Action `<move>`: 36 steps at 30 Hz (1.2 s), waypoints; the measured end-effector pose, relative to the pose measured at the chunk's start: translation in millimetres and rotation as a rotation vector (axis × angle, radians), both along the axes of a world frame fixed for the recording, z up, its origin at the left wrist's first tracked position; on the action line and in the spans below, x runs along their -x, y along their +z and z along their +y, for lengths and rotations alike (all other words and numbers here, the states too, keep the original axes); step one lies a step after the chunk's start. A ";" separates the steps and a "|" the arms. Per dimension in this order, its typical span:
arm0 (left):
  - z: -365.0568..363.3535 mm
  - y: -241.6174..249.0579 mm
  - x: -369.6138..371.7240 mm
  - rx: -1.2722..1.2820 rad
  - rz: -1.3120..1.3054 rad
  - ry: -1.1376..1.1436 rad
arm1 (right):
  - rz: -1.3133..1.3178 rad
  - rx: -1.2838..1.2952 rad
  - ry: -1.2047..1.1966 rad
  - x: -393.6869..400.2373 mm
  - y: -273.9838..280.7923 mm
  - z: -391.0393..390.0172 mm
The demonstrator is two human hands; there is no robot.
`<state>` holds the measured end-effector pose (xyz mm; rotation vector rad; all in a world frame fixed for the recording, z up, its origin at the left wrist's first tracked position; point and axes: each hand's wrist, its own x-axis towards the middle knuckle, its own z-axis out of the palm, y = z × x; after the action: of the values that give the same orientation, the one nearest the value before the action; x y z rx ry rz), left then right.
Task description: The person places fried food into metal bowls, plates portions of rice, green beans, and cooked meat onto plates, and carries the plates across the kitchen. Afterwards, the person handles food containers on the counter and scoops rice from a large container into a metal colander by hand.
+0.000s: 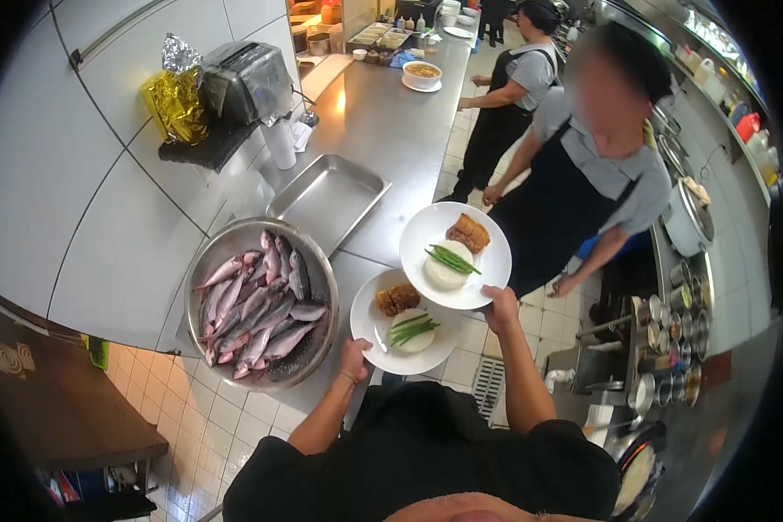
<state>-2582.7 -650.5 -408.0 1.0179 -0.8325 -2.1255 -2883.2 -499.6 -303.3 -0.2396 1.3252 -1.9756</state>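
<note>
My left hand (353,358) grips the left rim of a white plate (444,350). On that plate are a browned piece of food (398,299), a white mound (424,336) and green beans (411,331). Higher and to the right, my right hand (499,308) is closed on the lower rim of a second white plate (418,228), which partly overlaps the first in view. It carries a browned slab (468,233), another white mound (445,277) and green beans (452,258). Left of my left hand is a large metal bowl (331,300) of raw fish (265,309).
A shallow metal tray (331,200) lies on the steel counter (383,113) behind the bowl. Farther along stands a bowl of soup (423,73). A co-worker in a dark apron (552,200) stands close on the right, another person (505,96) beyond. A pan (637,478) is at lower right.
</note>
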 end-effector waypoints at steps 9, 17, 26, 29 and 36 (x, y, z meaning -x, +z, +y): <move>-46.2 -4.2 76.7 -0.069 0.024 0.130 | 0.062 -0.040 0.062 131.7 16.2 -104.6; -87.3 12.4 155.3 -0.143 0.192 0.155 | 0.085 -0.147 0.132 267.5 -18.5 -236.3; -133.5 43.3 251.4 -0.175 0.174 0.239 | 0.095 -0.095 0.279 356.2 -40.3 -379.2; -142.7 45.7 278.7 -0.207 0.208 0.233 | 0.083 -0.098 0.292 374.9 -51.8 -416.5; -174.1 42.8 329.9 -0.222 0.170 0.325 | 0.032 -0.156 0.418 406.3 -42.8 -496.5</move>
<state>-2912.6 -824.7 -365.2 0.9896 -0.3280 -2.0147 -3289.5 -996.1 -346.2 -0.4359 1.3181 -1.5183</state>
